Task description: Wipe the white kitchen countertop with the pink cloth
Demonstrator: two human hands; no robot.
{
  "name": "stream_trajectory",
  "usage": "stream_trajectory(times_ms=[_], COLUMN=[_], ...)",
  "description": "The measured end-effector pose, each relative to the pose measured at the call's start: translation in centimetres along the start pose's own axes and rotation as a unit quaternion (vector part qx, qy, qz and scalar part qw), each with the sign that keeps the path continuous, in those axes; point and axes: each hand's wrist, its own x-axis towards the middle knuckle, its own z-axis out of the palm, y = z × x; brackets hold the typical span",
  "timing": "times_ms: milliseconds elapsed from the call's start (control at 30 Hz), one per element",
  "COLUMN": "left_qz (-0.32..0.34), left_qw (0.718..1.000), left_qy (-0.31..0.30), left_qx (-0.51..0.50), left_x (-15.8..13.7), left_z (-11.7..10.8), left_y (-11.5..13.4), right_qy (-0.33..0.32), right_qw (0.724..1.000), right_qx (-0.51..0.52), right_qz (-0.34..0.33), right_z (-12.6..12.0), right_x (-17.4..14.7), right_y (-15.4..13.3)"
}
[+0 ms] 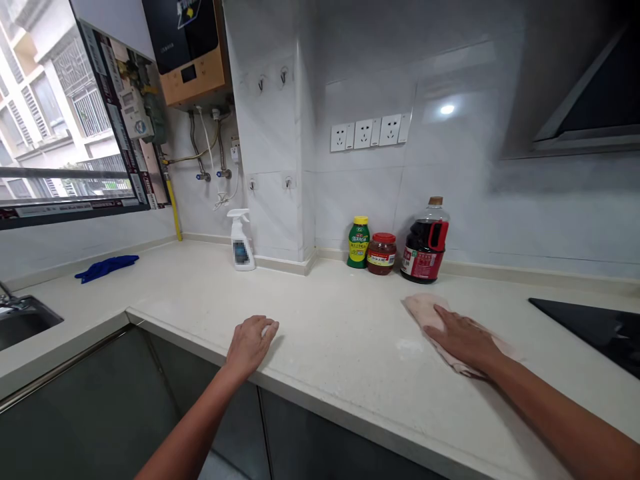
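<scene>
Pale pink cloth is seen, in the head view, spread on the white countertop, left of the black glass cooktop and in front of a large red-handled bottle of dark liquid. It is pressed by the right hand, which is laid flat across it with the fingers extended and slightly parted; the cloth is covered by the palm rather than clasped. By the front edge of the countertop the left hand is held with its fingers loosely curled and the thumb drawn close to them; whether anything is gripped there cannot be told. Beside the large bottle, along the tiled wall, a red-lidded jar and a green bottle with a yellow cap are lined up. Farther left, a white spray bottle is stood upright near the wall, and a crumpled blue fabric item is placed behind the sink.
</scene>
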Motion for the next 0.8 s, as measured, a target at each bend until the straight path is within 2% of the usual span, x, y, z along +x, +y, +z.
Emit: stream_trajectory(times_ms=[100, 167, 267, 333, 433, 500, 567, 633, 700, 800], left_qz=[-0.002, 0.000, -0.003, -0.006, -0.012, -0.016, -0.019, -0.019, -0.016, -0.012], left_qw=[0.998, 0.996, 0.994, 0.994, 0.993, 0.994, 0.996, 0.997, 0.998, 0.999], left_qy=[0.055, 0.086, 0.106, 0.112, 0.114, 0.104, 0.088, 0.067, 0.046, 0.025], left_qx=[0.020, 0.018, 0.005, -0.002, -0.005, -0.010, -0.022, -0.032, -0.034, -0.027], left_x=[-0.4, -0.6, -0.6, -0.6, -0.5, -0.5, -0.4, -0.4, -0.4, -0.4], left_z=[0.3, 0.3, 0.3, 0.3, 0.2, 0.2, 0.0, -0.2, -0.5, -0.8], left_y=[0.6, 0.8, 0.7, 0.6, 0.5, 0.4, 0.3, 0.3, 0.4, 0.7], right_qy=[-0.011, -0.025, -0.048, -0.067, -0.106, -0.128, -0.138, -0.136, -0.127, -0.097], right_qw=[1.000, 1.000, 0.994, 0.981, 0.946, 0.917, 0.892, 0.879, 0.885, 0.920], right_qx=[-0.003, 0.005, 0.030, 0.049, 0.078, 0.095, 0.108, 0.117, 0.118, 0.105], right_qz=[0.025, 0.001, -0.095, -0.177, -0.297, -0.366, -0.417, -0.441, -0.432, -0.366], right_z=[-0.3, -0.3, -0.5, -0.8, -1.4, -1.6, -1.7, -1.7, -1.7, -1.5], right_x=[1.0, 1.2, 0.2, -1.5, -5.7, -8.8, -11.1, -12.0, -11.3, -8.6], right_y=[-3.4, -7.3, -14.7, -19.8, -25.9, -28.1, -28.7, -27.6, -25.4, -20.5])
